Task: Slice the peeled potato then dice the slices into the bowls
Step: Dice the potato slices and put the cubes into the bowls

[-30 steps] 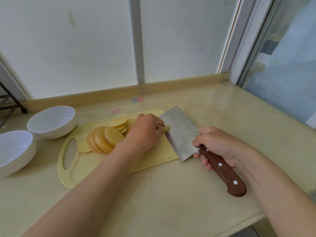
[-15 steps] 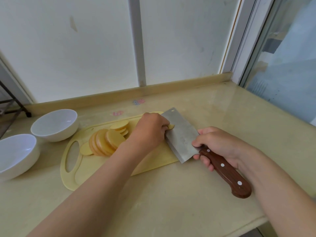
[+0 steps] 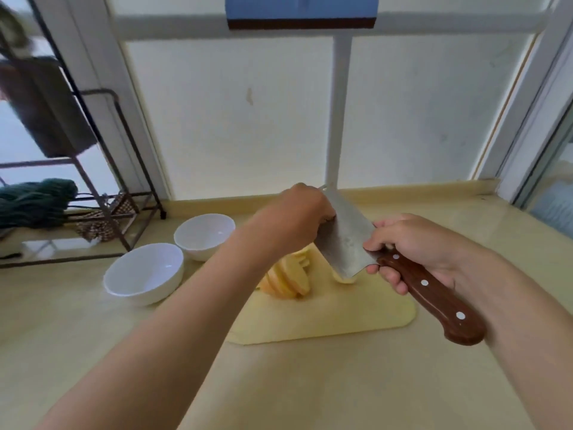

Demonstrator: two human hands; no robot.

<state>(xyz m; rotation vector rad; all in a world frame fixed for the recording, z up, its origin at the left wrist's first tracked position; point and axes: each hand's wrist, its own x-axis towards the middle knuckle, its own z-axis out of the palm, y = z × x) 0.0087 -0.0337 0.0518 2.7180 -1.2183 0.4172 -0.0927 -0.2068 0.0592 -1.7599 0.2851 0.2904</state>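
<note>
Fingers (image 3: 389, 274) of the right hand (image 3: 415, 243) curl tight round the brown handle, the cleaver (image 3: 347, 243) tilted above the cutting board (image 3: 341, 318). The left hand (image 3: 294, 215) is against the blade's flat; its fingers are hidden, so I can't tell its grip. Potato slices (image 3: 288, 280) fan out on the board, one piece perhaps clinging to the blade's lower corner. A white bowl (image 3: 139, 293) and a second bowl (image 3: 192, 252) stand to the left.
</note>
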